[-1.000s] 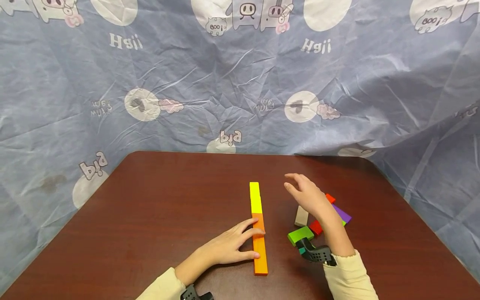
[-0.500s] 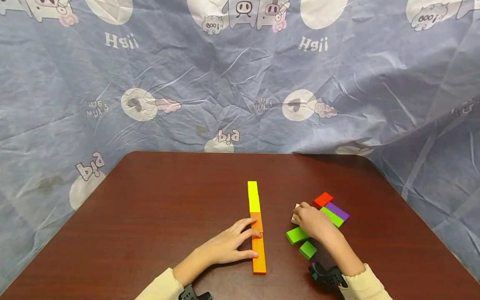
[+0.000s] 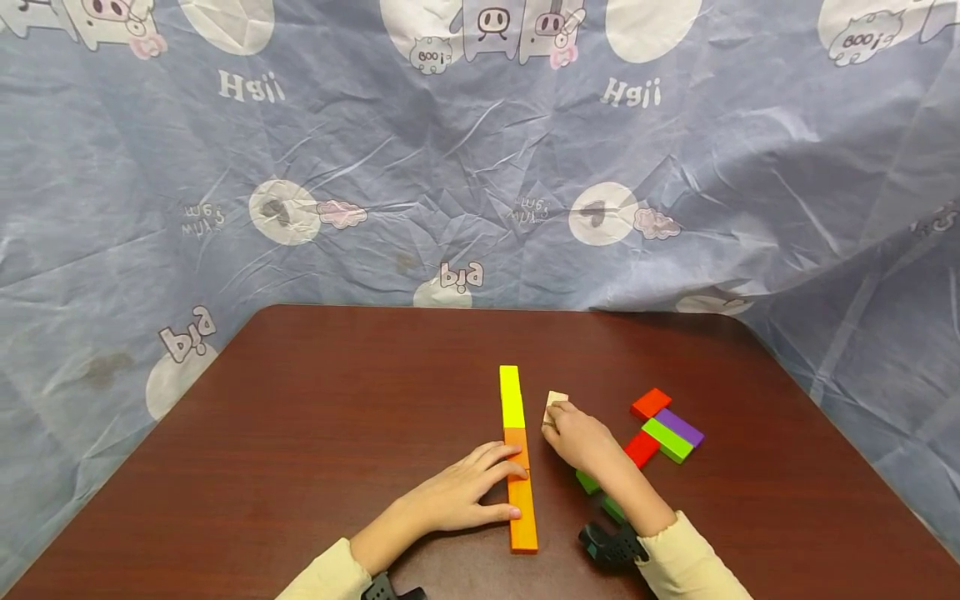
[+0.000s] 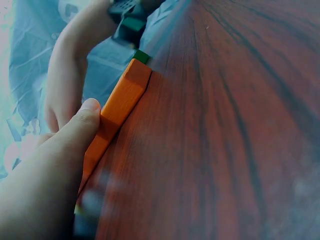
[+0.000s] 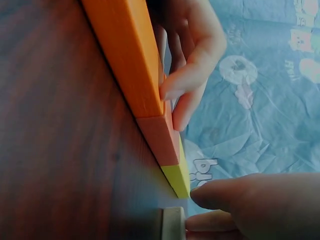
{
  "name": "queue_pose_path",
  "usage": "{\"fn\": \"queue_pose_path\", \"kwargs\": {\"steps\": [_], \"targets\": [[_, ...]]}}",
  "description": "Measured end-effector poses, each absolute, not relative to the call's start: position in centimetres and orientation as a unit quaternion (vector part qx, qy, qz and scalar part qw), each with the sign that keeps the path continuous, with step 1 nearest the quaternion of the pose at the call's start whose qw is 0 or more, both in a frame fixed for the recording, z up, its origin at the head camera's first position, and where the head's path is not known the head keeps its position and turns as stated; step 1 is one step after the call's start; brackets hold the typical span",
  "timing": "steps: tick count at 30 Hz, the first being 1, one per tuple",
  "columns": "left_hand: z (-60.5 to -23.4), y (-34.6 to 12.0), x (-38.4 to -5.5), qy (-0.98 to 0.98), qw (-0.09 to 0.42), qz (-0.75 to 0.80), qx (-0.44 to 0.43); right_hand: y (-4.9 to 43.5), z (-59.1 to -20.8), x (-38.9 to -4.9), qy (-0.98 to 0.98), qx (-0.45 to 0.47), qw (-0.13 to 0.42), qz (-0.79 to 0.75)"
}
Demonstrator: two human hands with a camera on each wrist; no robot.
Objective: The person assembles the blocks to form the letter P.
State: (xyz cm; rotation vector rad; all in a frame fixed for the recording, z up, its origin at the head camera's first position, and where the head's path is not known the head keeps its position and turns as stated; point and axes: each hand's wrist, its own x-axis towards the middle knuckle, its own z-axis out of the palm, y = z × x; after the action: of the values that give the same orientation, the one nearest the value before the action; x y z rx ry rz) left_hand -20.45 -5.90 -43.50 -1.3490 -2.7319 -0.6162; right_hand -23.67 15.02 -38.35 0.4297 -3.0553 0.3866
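In the head view my left hand (image 3: 465,493) rests its fingers, spread and lightly bent, on a row of wooden blocks. That row has a long orange block (image 3: 523,529) at the near end, a darker orange block (image 3: 515,436) in the middle and yellow (image 3: 511,396) at the far end. The left wrist view has my thumb (image 4: 90,112) against the orange side. Just right of the yellow part, my right hand (image 3: 585,437) pinches a beige block (image 3: 557,397), which also shows low in the right wrist view, standing apart from the row.
Right of the right hand lie a red block (image 3: 651,403), a purple block (image 3: 681,427), a light green block (image 3: 667,441) and another red block (image 3: 642,448). Green blocks are partly hidden under the right forearm. A printed cloth (image 3: 420,167) hangs behind the brown table (image 3: 337,400).
My right hand came down onto the beige block among the loose blocks and has carried it left, close to the yellow end of the row. The left hand has stayed in place.
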Motion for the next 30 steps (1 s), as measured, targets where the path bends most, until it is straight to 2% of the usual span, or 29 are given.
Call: {"fn": "queue_pose_path", "kwargs": {"steps": [11,17,23,30], "targets": [[-43.9,-6.0,-20.3,-0.879,0.005,-0.207,-0.430,14.0,-39.1,-29.2,-0.988,0.094,-0.046,0.115],[-43.5,-6.0,-20.5,-0.879,0.015,-0.201,-0.432,14.1,-38.5,-31.4,-0.988,0.102,-0.032,0.113],[-43.3,-5.9,-20.6,-0.883,0.004,-0.204,-0.423,15.0,-38.3,-33.2,-0.977,0.124,-0.044,0.165],[-43.5,-5.8,-20.6,-0.883,0.002,-0.202,-0.424,14.9,-39.2,-34.6,-0.978,0.099,-0.015,0.180]]}}
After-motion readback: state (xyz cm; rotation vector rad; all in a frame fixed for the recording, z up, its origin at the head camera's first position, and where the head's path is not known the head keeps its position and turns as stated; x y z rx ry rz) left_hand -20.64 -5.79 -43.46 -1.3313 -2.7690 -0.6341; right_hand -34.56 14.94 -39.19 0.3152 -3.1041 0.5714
